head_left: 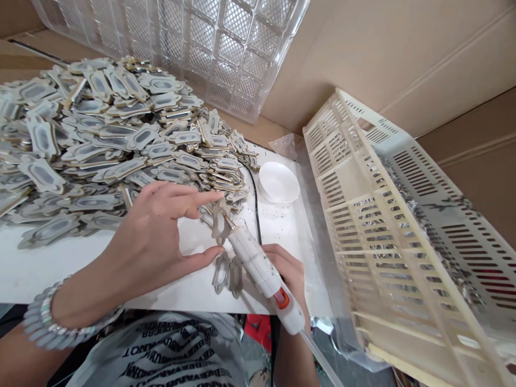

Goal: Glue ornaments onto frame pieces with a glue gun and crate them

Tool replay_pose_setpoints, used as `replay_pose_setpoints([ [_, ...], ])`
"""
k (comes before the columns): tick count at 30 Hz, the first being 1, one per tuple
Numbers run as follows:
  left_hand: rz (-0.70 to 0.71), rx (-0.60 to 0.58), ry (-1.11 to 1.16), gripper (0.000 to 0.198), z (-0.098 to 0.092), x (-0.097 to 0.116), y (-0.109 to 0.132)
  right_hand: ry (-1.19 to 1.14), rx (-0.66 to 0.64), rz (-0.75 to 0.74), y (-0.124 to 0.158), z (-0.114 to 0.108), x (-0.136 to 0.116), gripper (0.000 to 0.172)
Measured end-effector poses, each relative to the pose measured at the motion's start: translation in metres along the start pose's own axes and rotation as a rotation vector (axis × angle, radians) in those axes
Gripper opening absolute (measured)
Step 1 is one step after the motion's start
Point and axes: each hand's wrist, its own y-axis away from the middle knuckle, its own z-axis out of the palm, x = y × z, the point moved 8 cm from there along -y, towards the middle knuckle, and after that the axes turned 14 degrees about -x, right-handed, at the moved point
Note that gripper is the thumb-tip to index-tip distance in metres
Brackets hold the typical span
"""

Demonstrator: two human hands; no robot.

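My left hand (161, 231) spans a small grey, gold-edged ornate plate (220, 226) lengthwise, its index fingertip at the far end and its thumb at the near end. In my right hand (288, 269) is a white hot glue gun (256, 260), which hides most of the fingers. The gun's metal nozzle meets or hovers just over the plate; I cannot tell which. A clear glue stick (320, 357) sticks out of its back. Two similar plates (228, 275) lie on the white table just below my left thumb.
A large heap of such plates (100, 134) covers the left of the white table (193, 285). A white bowl (279, 183) stands beyond the gun, beside a black cable (256, 201). At right is a slotted cream basket (363, 226) with metal pieces; a clear compartment tray (217, 43) leans behind.
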Motion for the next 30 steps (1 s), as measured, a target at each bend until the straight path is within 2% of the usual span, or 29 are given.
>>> replay_pose_setpoints([
  [9, -0.013, -0.001, -0.031, 0.038, 0.0013, 0.0001, 0.0021, 0.011, 0.016, -0.02, 0.0008, -0.0002, 0.001, 0.017],
  [14, -0.04, -0.051, -0.041, 0.045, 0.0034, -0.0014, 0.0017, -0.002, 0.022, -0.016, 0.001, -0.0006, 0.0013, 0.017],
  [18, -0.042, -0.047, -0.024, 0.048, 0.0027, -0.002, 0.0023, 0.005, 0.029, -0.009, 0.0009, -0.0012, 0.0009, 0.017],
  [27, -0.002, -0.052, -0.052, 0.046, 0.003, 0.0018, 0.0027, 0.007, 0.034, 0.012, 0.0036, -0.0007, 0.0048, 0.018],
  [30, -0.001, -0.056, -0.055, 0.04, 0.0035, 0.0019, 0.0024, 0.013, 0.031, 0.022, 0.004, -0.0003, 0.0064, 0.018],
])
